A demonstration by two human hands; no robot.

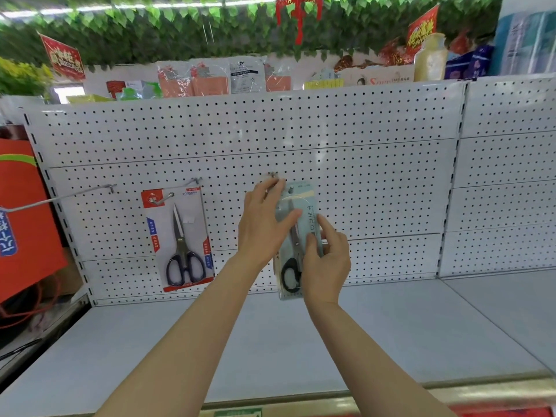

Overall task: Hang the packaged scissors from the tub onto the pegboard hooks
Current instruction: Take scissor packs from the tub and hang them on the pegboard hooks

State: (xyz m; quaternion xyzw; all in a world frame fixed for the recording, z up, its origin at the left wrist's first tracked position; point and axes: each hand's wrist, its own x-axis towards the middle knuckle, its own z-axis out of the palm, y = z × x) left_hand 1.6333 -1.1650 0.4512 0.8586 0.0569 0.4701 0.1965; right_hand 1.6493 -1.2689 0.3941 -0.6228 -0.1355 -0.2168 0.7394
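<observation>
Both my hands hold a pale green pack of black-handled scissors [301,206] upright against the white pegboard [361,182]. My left hand [264,224] grips its upper left edge, fingers reaching toward a hook [273,175] just above the pack's top. My right hand [326,260] pinches the pack's lower right side. The pack's hang hole sits near the hook's tip; whether it is threaded on I cannot tell. To the left, a red-and-white pack of scissors [180,239] hangs from another hook [180,188]. The tub is out of view.
A long bare hook [60,198] sticks out at the far left. A red box [24,224] stands left of the board. A grey shelf [270,341] runs below. Packaged goods line the top of the pegboard.
</observation>
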